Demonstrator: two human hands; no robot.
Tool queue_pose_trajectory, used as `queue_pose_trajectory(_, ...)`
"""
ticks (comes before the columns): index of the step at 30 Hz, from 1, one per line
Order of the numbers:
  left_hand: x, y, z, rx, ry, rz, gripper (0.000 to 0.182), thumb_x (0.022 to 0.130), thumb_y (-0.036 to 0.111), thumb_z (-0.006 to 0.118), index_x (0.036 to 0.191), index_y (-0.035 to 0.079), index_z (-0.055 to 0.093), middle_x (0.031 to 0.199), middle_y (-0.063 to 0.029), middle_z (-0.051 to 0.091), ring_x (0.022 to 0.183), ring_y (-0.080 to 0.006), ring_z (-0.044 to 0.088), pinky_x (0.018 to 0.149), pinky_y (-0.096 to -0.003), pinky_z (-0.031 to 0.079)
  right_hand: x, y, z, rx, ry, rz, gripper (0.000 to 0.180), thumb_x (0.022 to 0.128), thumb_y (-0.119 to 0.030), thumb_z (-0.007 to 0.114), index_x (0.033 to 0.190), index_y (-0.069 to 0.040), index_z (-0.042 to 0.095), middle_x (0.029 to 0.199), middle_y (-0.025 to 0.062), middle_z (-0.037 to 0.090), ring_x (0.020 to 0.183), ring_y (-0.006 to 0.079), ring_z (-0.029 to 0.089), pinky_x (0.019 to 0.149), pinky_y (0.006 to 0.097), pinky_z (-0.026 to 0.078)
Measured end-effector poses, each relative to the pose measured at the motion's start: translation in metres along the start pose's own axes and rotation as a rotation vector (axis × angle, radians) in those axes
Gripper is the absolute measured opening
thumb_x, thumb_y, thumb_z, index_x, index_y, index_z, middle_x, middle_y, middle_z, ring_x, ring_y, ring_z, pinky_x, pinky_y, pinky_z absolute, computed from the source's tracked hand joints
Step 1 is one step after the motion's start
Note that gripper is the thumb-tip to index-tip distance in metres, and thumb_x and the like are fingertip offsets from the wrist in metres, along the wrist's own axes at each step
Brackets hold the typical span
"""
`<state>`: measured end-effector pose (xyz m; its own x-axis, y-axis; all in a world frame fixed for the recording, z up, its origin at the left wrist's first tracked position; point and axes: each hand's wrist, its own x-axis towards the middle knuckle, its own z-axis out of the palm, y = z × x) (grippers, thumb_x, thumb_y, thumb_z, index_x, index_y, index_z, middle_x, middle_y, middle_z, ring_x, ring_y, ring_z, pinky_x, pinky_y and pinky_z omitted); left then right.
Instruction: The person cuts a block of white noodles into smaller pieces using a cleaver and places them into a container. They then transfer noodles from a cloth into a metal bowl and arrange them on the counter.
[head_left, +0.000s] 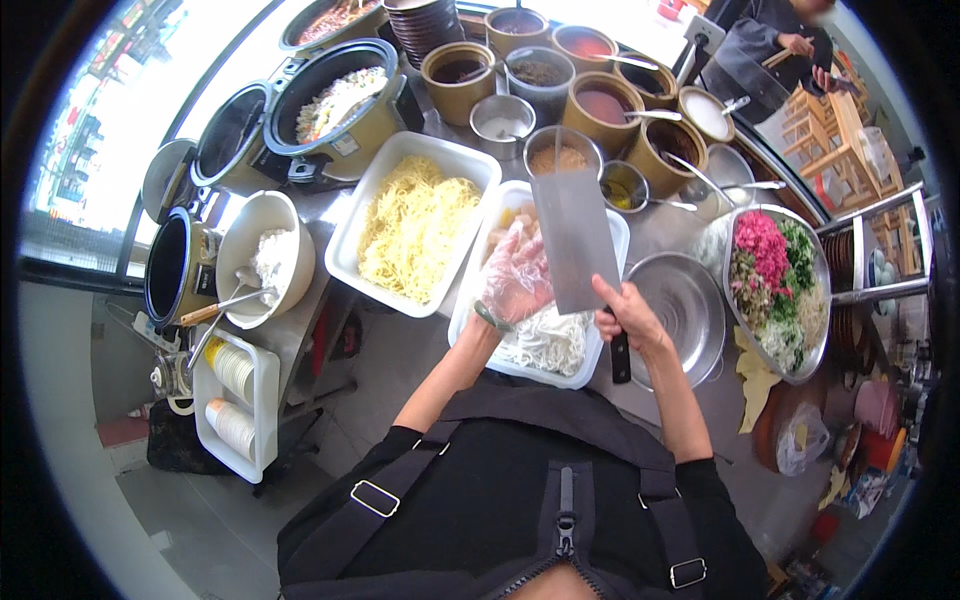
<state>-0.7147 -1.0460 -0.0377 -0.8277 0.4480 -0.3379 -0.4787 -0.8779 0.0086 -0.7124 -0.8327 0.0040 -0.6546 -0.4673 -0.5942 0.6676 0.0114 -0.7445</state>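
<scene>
My right hand (631, 313) grips the black handle of a cleaver (576, 240), its broad blade pointing away from me over a white tub (459, 337). In a clear plastic glove, my left hand (517, 274) is over the same tub, beside the blade, with its fingers near pale chunks (516, 214) at the far end. Whether it holds anything is unclear. White noodles (551, 343) lie in the tub's near end. To the left, yellow noodles (416, 225) fill another white tub (341, 247).
Sauce pots (457, 90) with spoons crowd the far side, and cookers (330, 97) stand at the left. Right of the cleaver are a metal strainer (675, 315) and a tray (816, 330) of chopped toppings. Another person (765, 60) is at the upper right.
</scene>
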Motion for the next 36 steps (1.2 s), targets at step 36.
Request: queue_pose_trajectory(36,-0.020,-0.018,-0.028,0.039,0.185,0.183,0.013,0.090,0.021,0.057,0.091,0.012,0.066,0.084,-0.0016,0.068,0.077,-0.0166,0.063,0.073,-0.0356,0.052,0.067,0.097,0.015,-1.176,0.578,-0.779,0.048,0.079,-0.009,0.059,0.126,-0.019,0.058,0.088,0.0126,0.055,0.083,0.0298,0.059,0.072,0.0396,0.051)
